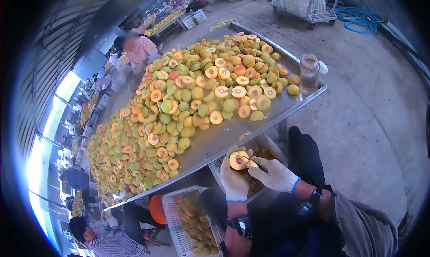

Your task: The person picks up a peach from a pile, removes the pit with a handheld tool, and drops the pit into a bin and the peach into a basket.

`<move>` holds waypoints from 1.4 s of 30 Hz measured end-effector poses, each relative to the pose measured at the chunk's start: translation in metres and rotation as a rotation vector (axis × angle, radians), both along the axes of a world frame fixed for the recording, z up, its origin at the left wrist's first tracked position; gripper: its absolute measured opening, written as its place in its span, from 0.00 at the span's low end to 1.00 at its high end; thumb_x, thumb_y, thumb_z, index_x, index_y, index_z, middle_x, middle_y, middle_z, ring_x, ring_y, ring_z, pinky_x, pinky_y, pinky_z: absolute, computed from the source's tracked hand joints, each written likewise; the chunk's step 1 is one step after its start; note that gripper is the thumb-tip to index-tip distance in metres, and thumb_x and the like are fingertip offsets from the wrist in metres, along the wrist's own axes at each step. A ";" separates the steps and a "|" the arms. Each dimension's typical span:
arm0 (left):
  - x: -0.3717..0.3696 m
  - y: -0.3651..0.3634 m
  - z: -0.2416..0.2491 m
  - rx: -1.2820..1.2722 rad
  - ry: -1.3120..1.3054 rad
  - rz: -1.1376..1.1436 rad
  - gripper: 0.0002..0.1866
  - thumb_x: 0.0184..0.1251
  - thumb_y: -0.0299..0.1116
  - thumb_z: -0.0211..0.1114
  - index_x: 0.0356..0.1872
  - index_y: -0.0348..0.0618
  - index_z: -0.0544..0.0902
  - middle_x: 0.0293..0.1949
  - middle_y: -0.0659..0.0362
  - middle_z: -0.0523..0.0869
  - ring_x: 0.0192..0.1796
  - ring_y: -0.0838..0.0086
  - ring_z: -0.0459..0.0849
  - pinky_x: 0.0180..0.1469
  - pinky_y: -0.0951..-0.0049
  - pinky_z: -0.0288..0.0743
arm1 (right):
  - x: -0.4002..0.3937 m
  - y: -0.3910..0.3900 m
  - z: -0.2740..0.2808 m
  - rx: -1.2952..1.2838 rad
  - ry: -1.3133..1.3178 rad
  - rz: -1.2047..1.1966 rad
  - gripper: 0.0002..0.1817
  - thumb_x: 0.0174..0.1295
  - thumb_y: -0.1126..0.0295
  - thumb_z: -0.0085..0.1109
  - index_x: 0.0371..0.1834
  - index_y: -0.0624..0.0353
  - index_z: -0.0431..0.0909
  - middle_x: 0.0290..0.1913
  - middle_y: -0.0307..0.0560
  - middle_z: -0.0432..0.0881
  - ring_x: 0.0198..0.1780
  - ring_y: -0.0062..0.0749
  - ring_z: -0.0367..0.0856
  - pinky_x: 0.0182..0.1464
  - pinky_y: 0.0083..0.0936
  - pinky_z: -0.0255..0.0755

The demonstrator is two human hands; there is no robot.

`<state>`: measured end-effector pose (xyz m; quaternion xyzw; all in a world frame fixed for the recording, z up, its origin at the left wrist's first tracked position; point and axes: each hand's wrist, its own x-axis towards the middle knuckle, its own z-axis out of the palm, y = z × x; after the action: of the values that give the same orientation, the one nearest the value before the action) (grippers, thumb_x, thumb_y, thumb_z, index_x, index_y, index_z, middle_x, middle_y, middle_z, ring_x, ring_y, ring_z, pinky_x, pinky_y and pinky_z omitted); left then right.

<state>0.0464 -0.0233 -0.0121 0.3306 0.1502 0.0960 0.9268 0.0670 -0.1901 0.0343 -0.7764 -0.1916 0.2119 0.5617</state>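
Note:
In a white glove with a blue cuff, my left hand (235, 178) is closed round a halved peach (238, 160), its cut face turned up. My right hand (274, 174), gloved the same way, pinches a small tool (249, 162) whose tip is at the middle of the cut face. Both hands are just off the near edge of a metal table (224, 142), above a crate (264, 151) of dark scraps. A large heap of halved peaches (179, 100) covers much of the table.
A bottle of liquid (309, 73) stands at the table's right corner. Below the table is a white crate of peaches (168, 212), beside an orange container (157, 209). A person in stripes (114, 244) sits at lower left; another in pink (139, 50) is across the table.

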 end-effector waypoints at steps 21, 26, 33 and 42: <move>-0.015 -0.022 0.021 0.087 0.068 0.291 0.23 0.84 0.52 0.53 0.52 0.39 0.79 0.45 0.52 0.84 0.46 0.62 0.85 0.53 0.61 0.83 | -0.028 0.028 -0.005 -0.094 -0.126 -0.038 0.23 0.80 0.54 0.53 0.62 0.64 0.79 0.42 0.71 0.87 0.46 0.68 0.87 0.48 0.52 0.79; -0.012 -0.020 0.018 0.164 0.126 0.340 0.25 0.86 0.53 0.51 0.50 0.36 0.80 0.43 0.50 0.84 0.41 0.61 0.86 0.48 0.61 0.85 | -0.030 0.029 -0.002 -0.112 -0.134 -0.011 0.22 0.80 0.56 0.51 0.64 0.63 0.77 0.40 0.72 0.87 0.43 0.70 0.86 0.45 0.56 0.78; -0.015 -0.024 0.045 0.249 0.184 0.316 0.23 0.83 0.49 0.52 0.49 0.35 0.80 0.40 0.49 0.84 0.36 0.60 0.86 0.38 0.62 0.84 | -0.032 0.030 -0.010 -0.115 -0.118 0.027 0.23 0.79 0.53 0.51 0.59 0.65 0.76 0.39 0.75 0.85 0.41 0.72 0.85 0.44 0.59 0.76; -0.014 -0.006 0.032 0.377 0.008 0.178 0.29 0.85 0.49 0.50 0.33 0.32 0.85 0.25 0.48 0.86 0.25 0.64 0.84 0.31 0.67 0.81 | -0.031 0.024 -0.006 0.037 0.202 0.147 0.26 0.80 0.50 0.49 0.57 0.65 0.81 0.40 0.70 0.86 0.46 0.67 0.85 0.50 0.49 0.76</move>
<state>0.0319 -0.0293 0.0195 0.4841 0.1621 0.2027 0.8356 0.0360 -0.1659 0.0284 -0.7246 -0.1942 0.3262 0.5752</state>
